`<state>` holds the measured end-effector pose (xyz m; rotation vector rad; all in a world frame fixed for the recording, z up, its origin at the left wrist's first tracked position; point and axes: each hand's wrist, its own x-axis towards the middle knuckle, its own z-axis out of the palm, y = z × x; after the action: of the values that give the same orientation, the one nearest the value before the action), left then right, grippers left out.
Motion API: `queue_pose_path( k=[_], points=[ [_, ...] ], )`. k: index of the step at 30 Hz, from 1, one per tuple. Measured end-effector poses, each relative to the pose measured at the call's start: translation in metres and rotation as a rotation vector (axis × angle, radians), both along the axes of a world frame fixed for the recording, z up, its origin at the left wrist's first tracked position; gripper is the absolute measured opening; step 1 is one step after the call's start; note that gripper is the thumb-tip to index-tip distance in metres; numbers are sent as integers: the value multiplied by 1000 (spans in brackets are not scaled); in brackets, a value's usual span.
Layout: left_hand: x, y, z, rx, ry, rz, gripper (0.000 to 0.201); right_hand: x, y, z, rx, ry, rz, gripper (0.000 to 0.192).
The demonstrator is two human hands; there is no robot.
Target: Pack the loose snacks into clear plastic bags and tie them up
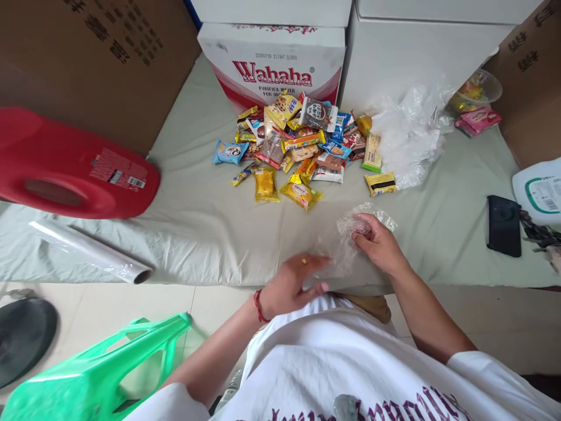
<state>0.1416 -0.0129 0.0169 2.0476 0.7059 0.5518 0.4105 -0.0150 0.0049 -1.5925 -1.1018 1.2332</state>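
My right hand (374, 242) pinches a crumpled clear plastic bag (348, 228) over the front part of the cloth-covered table (210, 234). My left hand (298, 280), with a ring and a red wrist string, is at the table's front edge, thumb and fingers apart and slightly blurred. Its fingertips are close to the lower end of the bag; whether they touch it I cannot tell. Beyond both hands lies a heap of wrapped snacks (302, 143) in many colours. A pile of clear plastic bags (409, 137) is to the right of the heap.
At left are a red jug (79, 169) and a roll of plastic film (92, 251). Cartons, one a Wahaha box (276, 64), line the back. A black phone (504, 226) and a white bottle (541, 190) are at right. A green stool (100, 368) is on the floor.
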Motion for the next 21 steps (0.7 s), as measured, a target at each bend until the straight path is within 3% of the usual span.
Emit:
queue_pose_path(
  k=[3, 5, 9, 12, 14, 16, 18, 21],
  points=[
    [9, 24, 5, -167, 27, 444, 39, -2, 1, 2, 54, 103, 63, 36],
    [23, 41, 6, -217, 107, 589, 38, -5, 2, 6, 86, 91, 133, 27],
    [49, 60, 3, -429, 105, 486, 70, -14, 6, 16, 156, 41, 210, 24],
    [53, 59, -3, -665, 13, 419, 51, -15, 4, 23, 219, 5, 141, 27],
    [48, 57, -7, -729, -77, 484, 34, -9, -3, 21, 231, -11, 42, 28],
    [41, 55, -10, -751, -185, 629, 31, 4, -15, 16, 199, -23, -19, 27],
    [35, 54, -12, -755, -261, 770, 29, 23, -31, 9, 128, -50, 38, 26],
    [32, 53, -14, -712, -306, 828, 27, 53, -50, 10, 89, -105, 174, 32]
  ],
)
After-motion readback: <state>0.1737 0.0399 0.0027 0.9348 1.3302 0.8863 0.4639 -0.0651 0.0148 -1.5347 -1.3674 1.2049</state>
